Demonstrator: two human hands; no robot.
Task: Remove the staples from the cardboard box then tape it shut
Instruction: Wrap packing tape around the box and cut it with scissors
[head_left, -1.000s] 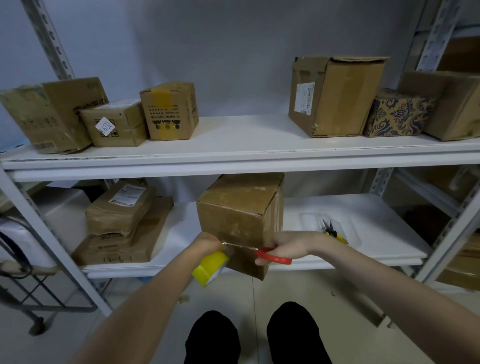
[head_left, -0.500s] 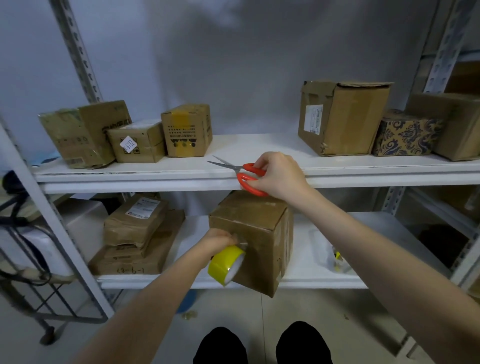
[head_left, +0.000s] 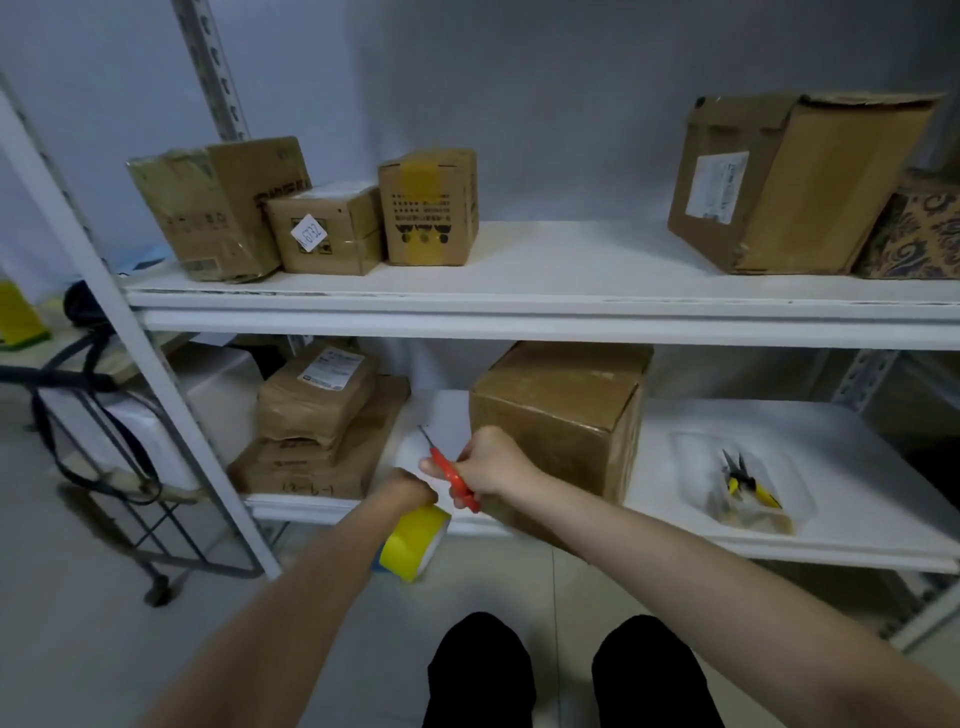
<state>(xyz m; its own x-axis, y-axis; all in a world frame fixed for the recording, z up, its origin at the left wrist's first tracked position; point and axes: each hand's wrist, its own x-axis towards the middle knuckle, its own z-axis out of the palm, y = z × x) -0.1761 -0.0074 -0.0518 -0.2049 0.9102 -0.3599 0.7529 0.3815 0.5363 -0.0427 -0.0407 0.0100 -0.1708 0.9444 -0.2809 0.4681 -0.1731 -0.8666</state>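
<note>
Lwr shelf edge, box w/ overhang

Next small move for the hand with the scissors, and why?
Probably swing the scissors down between the yellow tape roll and the cardboard box to cut the tape free. The right hand grips them just above the left hand, which holds the roll beside the box's front corner. The strip itself isn't visible.

The brown cardboard box stood on the white lower shelf between stacked brown parcels at left and a clear plastic tray at right; before its left corner, the left hand held a yellow tape roll, the right hand red-handled scissors
</note>
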